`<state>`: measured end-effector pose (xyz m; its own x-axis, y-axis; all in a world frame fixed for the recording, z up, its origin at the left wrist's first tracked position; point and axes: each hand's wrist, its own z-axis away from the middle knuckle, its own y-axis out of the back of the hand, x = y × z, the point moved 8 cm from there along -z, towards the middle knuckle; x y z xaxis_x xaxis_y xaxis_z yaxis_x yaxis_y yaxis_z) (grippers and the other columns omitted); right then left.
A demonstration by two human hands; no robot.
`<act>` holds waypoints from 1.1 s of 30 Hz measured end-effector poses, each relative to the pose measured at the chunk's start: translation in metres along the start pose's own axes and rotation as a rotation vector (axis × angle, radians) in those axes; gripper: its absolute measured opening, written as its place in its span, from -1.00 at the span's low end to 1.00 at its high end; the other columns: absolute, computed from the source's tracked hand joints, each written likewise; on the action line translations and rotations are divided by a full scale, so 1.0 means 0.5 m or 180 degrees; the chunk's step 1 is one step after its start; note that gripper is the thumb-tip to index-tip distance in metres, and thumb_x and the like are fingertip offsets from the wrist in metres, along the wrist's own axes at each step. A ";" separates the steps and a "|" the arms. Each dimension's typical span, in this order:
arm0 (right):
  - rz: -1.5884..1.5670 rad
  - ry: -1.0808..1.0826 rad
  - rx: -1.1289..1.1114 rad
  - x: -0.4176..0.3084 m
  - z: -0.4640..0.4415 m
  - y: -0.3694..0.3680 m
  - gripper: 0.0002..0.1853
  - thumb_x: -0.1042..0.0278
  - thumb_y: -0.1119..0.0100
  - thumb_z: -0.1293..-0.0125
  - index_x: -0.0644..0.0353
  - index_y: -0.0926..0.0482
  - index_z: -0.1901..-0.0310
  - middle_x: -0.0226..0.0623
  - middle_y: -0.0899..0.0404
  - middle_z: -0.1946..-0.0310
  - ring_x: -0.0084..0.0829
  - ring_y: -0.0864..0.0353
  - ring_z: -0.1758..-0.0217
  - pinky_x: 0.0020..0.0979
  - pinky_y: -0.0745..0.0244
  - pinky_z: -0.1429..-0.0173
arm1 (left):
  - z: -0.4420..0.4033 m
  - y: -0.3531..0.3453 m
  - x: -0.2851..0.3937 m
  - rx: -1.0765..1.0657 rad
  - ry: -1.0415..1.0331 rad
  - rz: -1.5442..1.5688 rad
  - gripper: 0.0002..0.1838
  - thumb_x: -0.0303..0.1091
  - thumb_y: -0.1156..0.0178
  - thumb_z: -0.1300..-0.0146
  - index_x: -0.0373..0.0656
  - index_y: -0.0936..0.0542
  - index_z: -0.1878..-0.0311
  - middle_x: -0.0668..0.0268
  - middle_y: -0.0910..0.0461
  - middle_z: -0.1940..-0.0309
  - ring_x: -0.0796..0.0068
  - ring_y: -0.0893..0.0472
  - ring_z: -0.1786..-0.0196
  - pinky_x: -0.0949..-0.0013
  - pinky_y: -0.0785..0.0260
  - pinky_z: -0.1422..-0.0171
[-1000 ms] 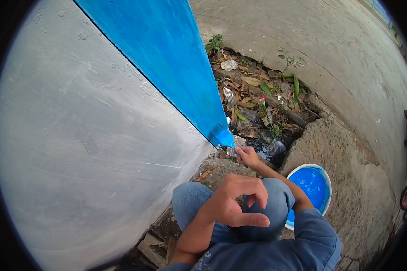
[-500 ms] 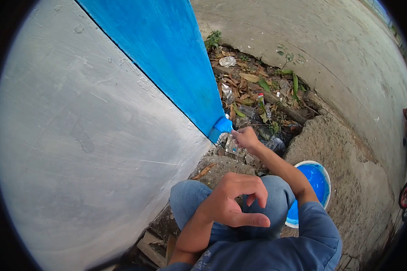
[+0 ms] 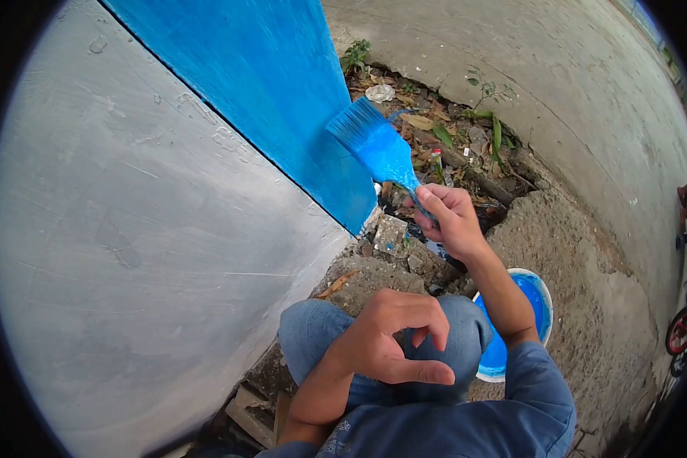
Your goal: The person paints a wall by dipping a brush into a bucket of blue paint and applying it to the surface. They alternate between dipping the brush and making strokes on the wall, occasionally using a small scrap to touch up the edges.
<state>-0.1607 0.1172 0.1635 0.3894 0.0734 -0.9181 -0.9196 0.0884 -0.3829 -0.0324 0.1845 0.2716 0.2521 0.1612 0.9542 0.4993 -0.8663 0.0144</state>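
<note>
Fingers (image 3: 424, 314) curled apart, the empty left hand (image 3: 385, 336) is hovering over blue-denim knees (image 3: 311, 332); a round white bucket (image 3: 549, 305) of blue paint (image 3: 493, 355) is standing alongside, seemingly for easy reach; the right hand (image 3: 454, 221) is pinching a flat blue-coated paintbrush (image 3: 383, 150) by its handle, bristles facing a blue-painted wall (image 3: 259, 84).

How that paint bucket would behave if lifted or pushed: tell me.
The bucket would probably slosh, since wet-looking blue paint shows inside. Its blue-smeared rim may feel slippery. The concrete around it looks rough, so pushing might make it catch and tip.
</note>
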 end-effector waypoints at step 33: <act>0.0412 -0.1242 0.0019 -0.001 -0.001 -0.063 -0.68 0.23 -0.13 -0.41 0.40 -0.58 0.30 -0.46 -0.41 0.64 -0.70 -0.22 0.71 -0.57 -0.03 0.65 | 0.006 -0.007 0.006 -0.0172 -0.0147 -0.0110 -0.59 -0.02 -0.50 0.00 -0.15 -0.56 0.46 0.36 -0.58 0.47 0.56 -0.46 0.58 0.52 -0.29 0.50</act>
<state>-0.1321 0.1137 0.1758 0.2624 0.4554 -0.8507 -0.9624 0.0594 -0.2651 -0.0312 0.1895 0.2737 0.2740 0.2119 0.9381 0.4632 -0.8839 0.0644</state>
